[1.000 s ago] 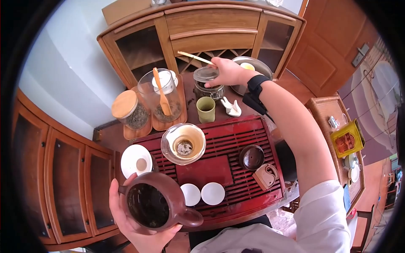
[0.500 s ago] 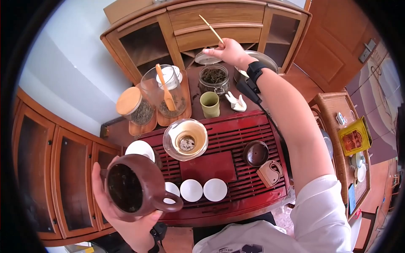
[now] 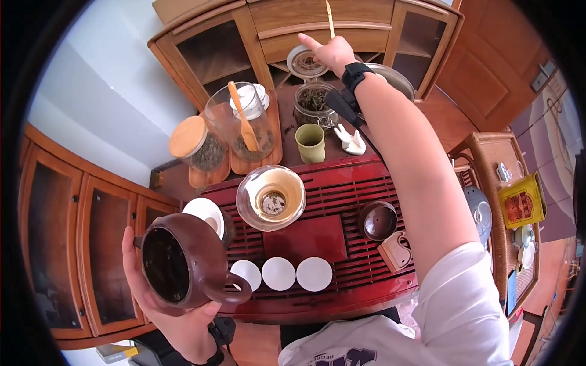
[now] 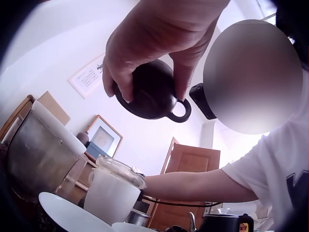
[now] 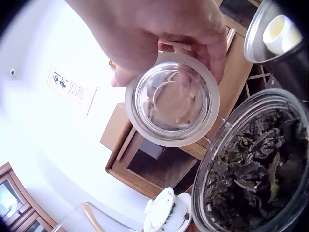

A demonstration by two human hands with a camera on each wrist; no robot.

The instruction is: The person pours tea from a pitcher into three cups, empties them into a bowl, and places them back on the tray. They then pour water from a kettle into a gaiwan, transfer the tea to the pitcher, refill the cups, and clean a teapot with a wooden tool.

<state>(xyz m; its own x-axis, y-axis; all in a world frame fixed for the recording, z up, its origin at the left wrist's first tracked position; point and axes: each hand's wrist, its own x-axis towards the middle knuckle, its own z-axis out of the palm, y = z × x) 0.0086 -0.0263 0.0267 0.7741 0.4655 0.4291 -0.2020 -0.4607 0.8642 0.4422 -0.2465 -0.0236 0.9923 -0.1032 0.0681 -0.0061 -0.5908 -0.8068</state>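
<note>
My left hand [image 3: 174, 326] grips the dark brown teapot [image 3: 204, 262] from below and the side, its open top tilted left; leaves inside cannot be made out. In the left wrist view, the fingers and thumb span the teapot [image 4: 149, 92]. My right hand [image 3: 334, 53] is at the hinged glass lid [image 3: 307, 61] of the jar [image 3: 313, 104], with a thin light stick [image 3: 330, 18] held in it and pointing up. In the right wrist view, the hand [image 5: 164, 34] is behind the round lid [image 5: 174, 104], beside dark curled leaves [image 5: 248, 169] in the jar.
On the red slatted tray [image 3: 360, 293] are a glass bowl [image 3: 293, 189], several white cups [image 3: 278, 274], a brown lid [image 3: 378, 221] and a beige piece [image 3: 397, 251]. Behind stand a green cup [image 3: 310, 144], a white figurine [image 3: 350, 140], a wood-lidded jar [image 3: 188, 136] and a tall glass with a scoop [image 3: 244, 116].
The jar's lid has swung up and back, uncovering the leaves. My right hand has moved up and away with the stick turned upright. My left hand has shifted the teapot left, tilting it.
</note>
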